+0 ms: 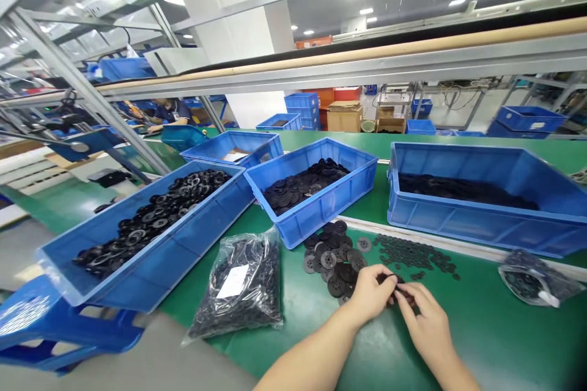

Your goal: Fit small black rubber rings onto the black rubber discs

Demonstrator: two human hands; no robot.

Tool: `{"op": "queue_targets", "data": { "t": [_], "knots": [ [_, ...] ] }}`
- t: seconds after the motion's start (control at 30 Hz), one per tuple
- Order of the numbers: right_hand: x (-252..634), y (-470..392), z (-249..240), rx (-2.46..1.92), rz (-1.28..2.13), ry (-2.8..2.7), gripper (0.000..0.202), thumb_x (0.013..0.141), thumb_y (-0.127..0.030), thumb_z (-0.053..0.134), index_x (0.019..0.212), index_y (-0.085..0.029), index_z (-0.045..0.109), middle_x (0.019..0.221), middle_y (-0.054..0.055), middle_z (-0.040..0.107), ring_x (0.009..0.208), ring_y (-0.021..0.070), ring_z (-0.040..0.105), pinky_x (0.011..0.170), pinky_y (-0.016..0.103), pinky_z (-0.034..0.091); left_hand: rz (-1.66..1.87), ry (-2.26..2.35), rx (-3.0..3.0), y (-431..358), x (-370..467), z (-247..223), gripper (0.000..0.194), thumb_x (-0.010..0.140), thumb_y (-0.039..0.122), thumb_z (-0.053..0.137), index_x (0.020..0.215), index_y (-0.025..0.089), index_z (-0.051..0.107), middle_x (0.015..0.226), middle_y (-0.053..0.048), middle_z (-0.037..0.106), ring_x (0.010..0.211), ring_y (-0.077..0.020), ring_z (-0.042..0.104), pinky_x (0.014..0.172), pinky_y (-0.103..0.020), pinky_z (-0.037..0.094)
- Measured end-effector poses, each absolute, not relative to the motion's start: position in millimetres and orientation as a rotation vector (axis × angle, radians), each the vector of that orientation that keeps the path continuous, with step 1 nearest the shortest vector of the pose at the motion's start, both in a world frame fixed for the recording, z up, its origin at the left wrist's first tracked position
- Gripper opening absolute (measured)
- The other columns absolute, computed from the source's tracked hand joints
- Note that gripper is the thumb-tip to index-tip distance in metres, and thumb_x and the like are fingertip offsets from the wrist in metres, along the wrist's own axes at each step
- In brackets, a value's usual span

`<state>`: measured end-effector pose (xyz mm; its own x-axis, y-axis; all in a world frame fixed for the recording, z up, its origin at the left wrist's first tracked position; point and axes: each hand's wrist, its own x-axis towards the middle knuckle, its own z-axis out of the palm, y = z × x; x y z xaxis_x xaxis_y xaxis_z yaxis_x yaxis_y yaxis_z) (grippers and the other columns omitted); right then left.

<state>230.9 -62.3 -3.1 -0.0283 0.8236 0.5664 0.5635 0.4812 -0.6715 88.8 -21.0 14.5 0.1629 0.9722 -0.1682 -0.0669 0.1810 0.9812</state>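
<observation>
My left hand [373,292] and my right hand [424,311] are close together over the green table [495,336], their fingers closed on a dark part [397,284] between them. The fingers cover much of it, so its shape is hard to make out. Left of my left hand lies a loose pile of flat black discs [328,259] with holes. Beyond my hands, many small dark rings [408,252] are spread on the table.
Three blue bins hold black parts: a left bin [202,238], a middle bin [330,200] and a right bin [458,214]. A full clear bag [257,299] lies left; a smaller bag [527,281] lies right. A metal rail [321,73] crosses above. Behind at left sits a person [177,111].
</observation>
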Motion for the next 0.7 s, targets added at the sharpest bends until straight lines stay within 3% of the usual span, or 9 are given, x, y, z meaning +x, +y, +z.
{"op": "queue_targets", "data": {
  "t": [0.13, 0.37, 0.53, 0.6, 0.7],
  "knots": [
    [230.1, -61.9, 4.8, -1.210, 0.313, -1.707, 0.016, 0.093, -0.032, 0.057, 0.095, -0.024, 0.070, 0.088, 0.007, 0.069, 0.075, 0.0195, 0.067, 0.067, 0.032, 0.058, 0.973, 0.972, 0.968, -24.2, 94.8, 13.9, 0.041, 0.071, 0.055, 0.072, 0.077, 0.016, 0.059, 0.048, 0.003, 0.056, 0.038, -0.0104, 0.051, 0.038, -0.020, 0.038],
    [228.9, -60.8, 12.0, -1.247, 0.272, -1.698, 0.019, 0.095, -0.025, 0.052, 0.095, -0.021, 0.071, 0.086, 0.007, 0.067, 0.079, 0.0180, 0.066, 0.072, 0.031, 0.057, 0.901, 0.879, 0.949, -16.7, 83.4, 20.3, 0.040, 0.061, 0.044, 0.084, 0.075, 0.014, 0.061, 0.051, 0.001, 0.061, 0.043, -0.0095, 0.054, 0.043, -0.019, 0.041],
    [238.8, -56.0, 1.4, -1.343, 0.270, -1.689, 0.021, 0.094, -0.025, 0.053, 0.106, -0.019, 0.069, 0.091, 0.008, 0.066, 0.079, 0.0178, 0.064, 0.073, 0.031, 0.055, 1.093, 1.015, 0.956, -7.2, 69.3, 27.0, 0.034, 0.071, 0.041, 0.078, 0.074, 0.017, 0.055, 0.048, 0.003, 0.059, 0.041, -0.0076, 0.051, 0.045, -0.017, 0.039],
    [244.4, -52.6, -5.9, -1.463, 0.258, -1.713, 0.021, 0.092, -0.026, 0.053, 0.103, -0.018, 0.069, 0.088, 0.008, 0.066, 0.076, 0.0186, 0.064, 0.073, 0.032, 0.055, 1.208, 1.084, 0.944, -0.3, 61.8, 27.3, 0.031, 0.075, 0.040, 0.074, 0.078, 0.018, 0.053, 0.053, 0.002, 0.062, 0.045, -0.0101, 0.056, 0.049, -0.020, 0.044],
    [250.6, -48.6, -16.2, -1.617, 0.254, -1.825, 0.021, 0.088, -0.026, 0.056, 0.102, -0.017, 0.069, 0.089, 0.009, 0.066, 0.079, 0.0212, 0.064, 0.076, 0.034, 0.054, 1.375, 1.206, 0.966, 8.3, 51.3, 25.3, 0.024, 0.081, 0.035, 0.065, 0.094, 0.019, 0.052, 0.081, -0.004, 0.071, 0.062, -0.0160, 0.068, 0.058, -0.028, 0.053]
  ]
}}
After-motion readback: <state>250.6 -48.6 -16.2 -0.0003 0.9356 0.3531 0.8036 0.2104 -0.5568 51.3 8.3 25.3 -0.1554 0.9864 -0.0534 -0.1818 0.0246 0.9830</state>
